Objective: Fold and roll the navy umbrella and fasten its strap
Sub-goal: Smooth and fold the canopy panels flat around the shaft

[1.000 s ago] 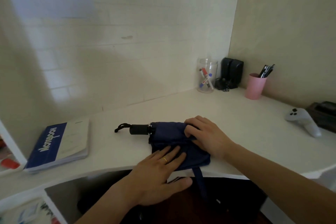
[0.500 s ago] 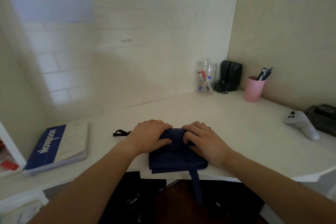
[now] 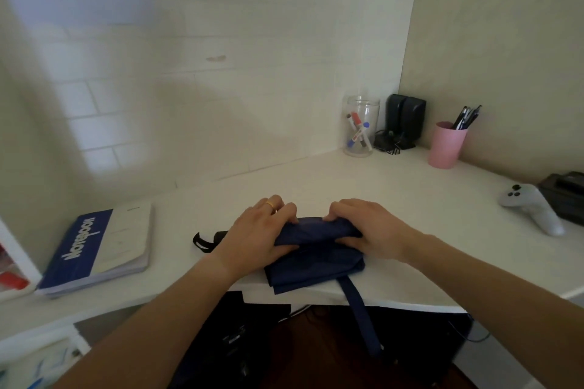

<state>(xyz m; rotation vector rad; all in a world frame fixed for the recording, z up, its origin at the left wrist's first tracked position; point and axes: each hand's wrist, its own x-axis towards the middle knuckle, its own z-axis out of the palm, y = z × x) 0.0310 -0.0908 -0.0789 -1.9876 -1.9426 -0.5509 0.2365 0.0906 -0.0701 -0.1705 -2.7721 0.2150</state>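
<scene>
The navy umbrella (image 3: pixel 316 265) lies folded flat at the front edge of the white desk (image 3: pixel 395 199). Its far edge is bunched up into a roll. My left hand (image 3: pixel 256 234) grips the left part of that roll, with a gold ring on one finger. My right hand (image 3: pixel 366 224) grips the right part, fingers curled over the fabric. The black handle and its wrist loop (image 3: pixel 202 241) stick out to the left, mostly hidden by my left hand. The navy strap (image 3: pixel 360 313) hangs down over the desk edge.
A blue and white notebook (image 3: pixel 98 249) lies at the left. A clear jar of markers (image 3: pixel 360 129), black speakers (image 3: pixel 406 118) and a pink pen cup (image 3: pixel 445 145) stand in the far corner. A white controller (image 3: pixel 531 205) and a black box (image 3: pixel 565 196) sit at the right.
My left hand moved from lying flat on the near fabric up to the far edge. Both hands now grip that edge, which has bunched into a roll.
</scene>
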